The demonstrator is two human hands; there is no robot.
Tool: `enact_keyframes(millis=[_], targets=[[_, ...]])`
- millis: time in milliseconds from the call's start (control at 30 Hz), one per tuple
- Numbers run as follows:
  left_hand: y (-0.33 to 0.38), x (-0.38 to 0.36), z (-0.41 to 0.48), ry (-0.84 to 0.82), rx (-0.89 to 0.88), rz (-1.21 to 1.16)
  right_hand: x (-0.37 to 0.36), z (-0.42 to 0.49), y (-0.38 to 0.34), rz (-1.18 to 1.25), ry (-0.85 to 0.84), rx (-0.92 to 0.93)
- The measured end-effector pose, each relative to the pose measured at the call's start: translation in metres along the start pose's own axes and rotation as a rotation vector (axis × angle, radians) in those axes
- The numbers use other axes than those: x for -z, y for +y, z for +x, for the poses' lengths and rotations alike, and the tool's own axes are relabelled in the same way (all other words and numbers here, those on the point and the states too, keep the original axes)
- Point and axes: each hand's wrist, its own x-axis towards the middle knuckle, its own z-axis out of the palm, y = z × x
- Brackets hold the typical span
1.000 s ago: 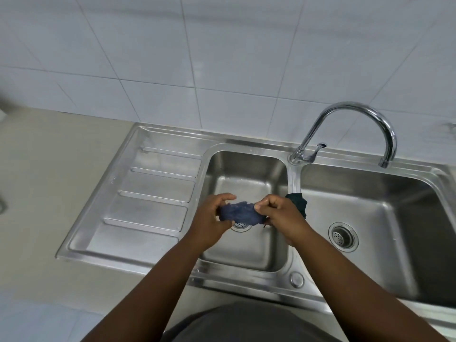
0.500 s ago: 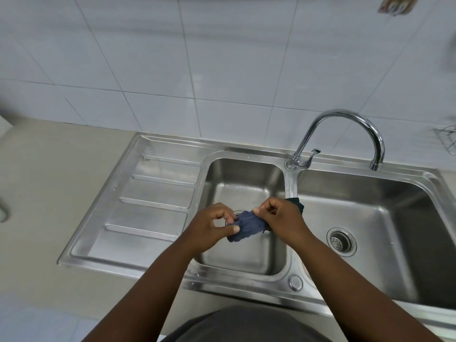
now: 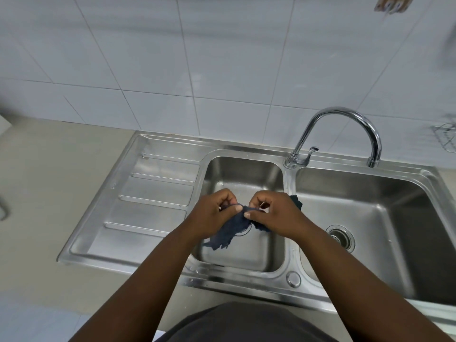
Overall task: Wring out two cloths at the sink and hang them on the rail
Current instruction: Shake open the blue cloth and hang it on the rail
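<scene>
Over the small left basin point(image 3: 243, 174) of the steel sink, my left hand point(image 3: 212, 213) and my right hand point(image 3: 274, 213) pinch the top edge of a dark blue cloth point(image 3: 230, 230). The cloth hangs loosely below my fingers, partly unfolded. A second, dark green cloth point(image 3: 296, 202) peeks out behind my right hand on the divider between the basins; most of it is hidden. No rail is in view.
A curved chrome tap point(image 3: 345, 114) rises behind the divider, spout over the large right basin point(image 3: 370, 206) with its drain point(image 3: 340, 236). The ribbed drainboard point(image 3: 153, 193) lies left. A wire rack point(image 3: 446, 137) hangs on the tiled wall at far right.
The cloth went from a tight twisted roll between my fists to hanging open from my fingertips. My view tilted upward, showing more wall.
</scene>
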Motion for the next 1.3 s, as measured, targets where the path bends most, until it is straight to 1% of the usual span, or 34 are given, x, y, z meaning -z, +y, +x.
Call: enact_keyframes(millis=[100, 200, 267, 333, 433, 500, 600, 667, 700, 733, 767, 800, 833, 867, 933, 967, 1000, 1033, 1067, 1100, 1133, 1167, 1200, 1233, 1300], targets=[[-0.002, 0.004, 0.001, -0.119, -0.019, 0.113, 0.010, 0.004, -0.002, -0.146, -0.079, 0.015], [-0.006, 0.010, 0.005, -0.217, -0.020, 0.296, 0.015, 0.007, 0.001, -0.340, -0.091, 0.031], [-0.008, 0.016, 0.008, -0.217, -0.001, 0.401, 0.020, 0.006, 0.004, -0.417, -0.076, 0.010], [-0.008, 0.024, 0.007, -0.179, 0.041, 0.434, 0.026, 0.004, 0.008, -0.476, -0.096, -0.018], [-0.007, 0.038, 0.006, -0.106, 0.074, 0.451, 0.034, -0.002, 0.013, -0.567, -0.258, -0.071], [-0.008, 0.046, 0.006, -0.082, 0.093, 0.426, 0.039, -0.005, 0.017, -0.566, -0.342, -0.119], [-0.010, 0.050, 0.006, -0.134, 0.146, 0.435, 0.046, -0.005, 0.016, -0.504, -0.381, -0.190], [-0.011, 0.051, 0.008, -0.209, 0.174, 0.500, 0.052, 0.000, 0.015, -0.542, -0.402, -0.218], [-0.011, 0.052, 0.010, -0.214, 0.182, 0.516, 0.055, 0.004, 0.015, -0.570, -0.375, -0.209], [-0.009, 0.056, 0.014, -0.194, 0.192, 0.512, 0.059, 0.009, 0.013, -0.609, -0.318, -0.203], [-0.004, 0.060, 0.017, -0.145, 0.206, 0.489, 0.063, 0.014, 0.009, -0.640, -0.221, -0.194], [0.004, 0.067, 0.020, -0.061, 0.214, 0.440, 0.068, 0.018, 0.004, -0.657, -0.088, -0.169], [0.013, 0.074, 0.023, 0.065, 0.189, 0.385, 0.072, 0.020, -0.003, -0.634, 0.072, -0.123], [0.024, 0.081, 0.024, 0.236, 0.106, 0.344, 0.077, 0.020, -0.015, -0.571, 0.255, -0.048], [0.052, 0.091, 0.019, 0.613, -0.195, 0.348, 0.084, 0.011, -0.043, -0.409, 0.669, 0.214], [0.061, 0.091, 0.014, 0.755, -0.336, 0.384, 0.085, 0.006, -0.052, -0.405, 0.835, 0.334], [0.064, 0.089, 0.010, 0.831, -0.421, 0.423, 0.085, 0.002, -0.055, -0.467, 0.933, 0.389], [0.059, 0.084, 0.007, 0.820, -0.433, 0.466, 0.082, 0.001, -0.049, -0.583, 0.908, 0.384], [0.044, 0.079, 0.007, 0.707, -0.360, 0.497, 0.078, 0.003, -0.033, -0.741, 0.718, 0.307], [0.025, 0.074, 0.007, 0.510, -0.211, 0.516, 0.073, 0.004, -0.013, -0.861, 0.419, 0.146], [0.005, 0.066, 0.006, 0.280, -0.028, 0.528, 0.066, 0.001, 0.008, -0.885, 0.128, -0.037], [-0.012, 0.057, 0.002, 0.104, 0.110, 0.526, 0.058, -0.004, 0.023, -0.788, -0.059, -0.152], [-0.025, 0.050, -0.002, 0.023, 0.179, 0.499, 0.052, -0.008, 0.035, -0.633, -0.096, -0.185], [-0.032, 0.045, -0.006, 0.008, 0.214, 0.460, 0.049, -0.011, 0.040, -0.495, -0.048, -0.196], [-0.033, 0.040, -0.008, 0.057, 0.246, 0.384, 0.045, -0.012, 0.038, -0.369, 0.076, -0.224]])
